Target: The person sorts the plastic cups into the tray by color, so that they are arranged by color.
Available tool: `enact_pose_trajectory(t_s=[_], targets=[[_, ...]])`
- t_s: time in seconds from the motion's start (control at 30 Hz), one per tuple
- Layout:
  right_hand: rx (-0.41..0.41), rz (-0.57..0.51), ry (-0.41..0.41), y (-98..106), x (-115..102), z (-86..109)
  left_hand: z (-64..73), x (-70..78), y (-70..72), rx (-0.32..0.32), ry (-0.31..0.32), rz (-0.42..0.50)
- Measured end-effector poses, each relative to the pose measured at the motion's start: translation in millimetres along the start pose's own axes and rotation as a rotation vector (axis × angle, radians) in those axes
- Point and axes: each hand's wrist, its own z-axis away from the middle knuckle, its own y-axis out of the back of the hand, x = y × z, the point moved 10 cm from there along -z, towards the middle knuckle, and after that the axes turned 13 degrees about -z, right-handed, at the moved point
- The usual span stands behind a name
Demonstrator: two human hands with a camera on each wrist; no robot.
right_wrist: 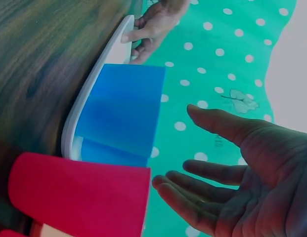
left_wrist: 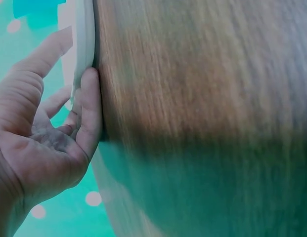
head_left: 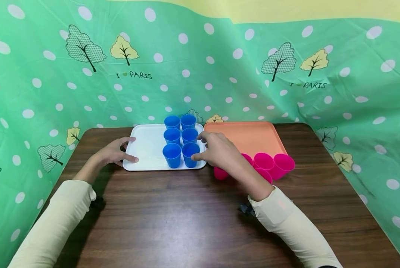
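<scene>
My left hand (head_left: 114,152) grips the left end of a white tray (head_left: 146,149), thumb over the rim; the left wrist view shows fingers along the edge of the tray (left_wrist: 84,54). Several blue cups stand upright on the tray's right half, in two columns of three. Over the right end of the tray hovers my right hand (head_left: 219,149), its thumb and fingers spread beside the front right blue cup (head_left: 190,158). The right wrist view shows that hand (right_wrist: 242,182) holding nothing, apart from a blue cup (right_wrist: 121,103) and a pink cup (right_wrist: 79,190).
An orange tray (head_left: 243,136) lies right of the white one, their ends close together. Along its front edge stand several pink cups (head_left: 283,167), partly hidden under my right forearm. Behind the brown wooden table (head_left: 173,223) hangs a green dotted cloth (head_left: 200,52).
</scene>
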Motion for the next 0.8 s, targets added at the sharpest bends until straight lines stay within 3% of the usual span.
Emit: enact_pose_trajectory(t_s=[0.33,0.8], targets=[[0.022,-0.055,0.041,30,2,14.1,2.1,-2.8,4.5,0.021,-0.003,0.004],[0.031,-0.052,-0.012,60,37,27.4,16.4,-3.3,22.7,0.091,-0.011,-0.016]])
